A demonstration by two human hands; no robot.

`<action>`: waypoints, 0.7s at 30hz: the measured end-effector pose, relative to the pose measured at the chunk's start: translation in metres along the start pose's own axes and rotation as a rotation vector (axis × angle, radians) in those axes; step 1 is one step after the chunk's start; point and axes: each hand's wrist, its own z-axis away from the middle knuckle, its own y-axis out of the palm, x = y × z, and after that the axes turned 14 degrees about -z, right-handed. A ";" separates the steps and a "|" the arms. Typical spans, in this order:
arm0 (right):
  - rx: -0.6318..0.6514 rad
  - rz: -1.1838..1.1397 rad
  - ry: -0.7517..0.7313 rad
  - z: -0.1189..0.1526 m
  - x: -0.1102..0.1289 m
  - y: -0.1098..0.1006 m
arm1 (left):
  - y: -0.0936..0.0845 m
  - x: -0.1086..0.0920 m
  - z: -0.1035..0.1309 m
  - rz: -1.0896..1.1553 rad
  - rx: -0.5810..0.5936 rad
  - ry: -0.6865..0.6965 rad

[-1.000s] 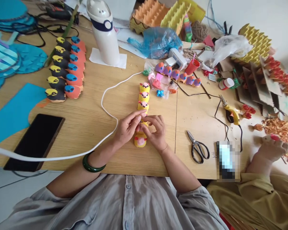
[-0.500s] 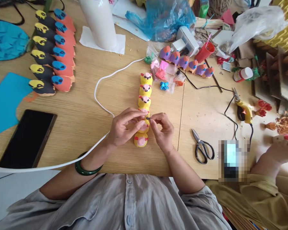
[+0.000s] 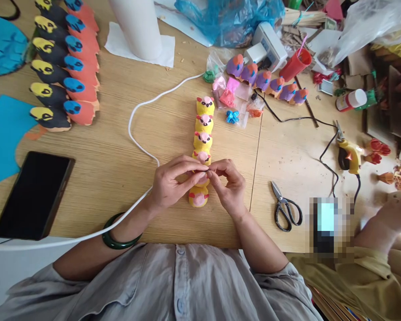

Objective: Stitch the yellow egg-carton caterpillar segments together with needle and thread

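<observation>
A row of yellow egg-carton cups [image 3: 203, 141] with pink clay faces and red ears runs up the middle of the table. The far faces carry small black marks, and the nearest one [image 3: 198, 199] shows none. Over the near part of the row, my left hand [image 3: 169, 182] and my right hand [image 3: 230, 186] meet at the fingertips. Both pinch a tiny piece of black clay [image 3: 206, 170], mostly covered by the fingers. The cup directly under my hands is partly hidden.
Bags of coloured clay [image 3: 229, 96] lie beyond the row, near purple cups [image 3: 263, 81]. Scissors [image 3: 281, 209] and yellow-handled pliers [image 3: 349, 154] are on the right. A white cable [image 3: 130, 125] crosses by my left arm. A phone [image 3: 33, 194] lies left; another person's hand [image 3: 396, 211] is far right.
My fingertips have come together on the black clay, which stuck out from my right fingers before. The whole view has shifted slightly; the yellow row stays in place on the table.
</observation>
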 end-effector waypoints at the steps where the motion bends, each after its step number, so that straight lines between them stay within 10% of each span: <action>1: -0.001 -0.003 0.002 0.000 0.000 0.000 | 0.000 0.000 0.000 0.018 0.010 -0.023; 11: -0.026 -0.145 0.158 0.001 0.001 0.000 | -0.002 -0.005 -0.003 -0.121 -0.022 -0.047; 21: -0.162 -0.387 0.320 -0.003 -0.006 0.001 | 0.001 -0.002 -0.002 0.240 -0.098 -0.473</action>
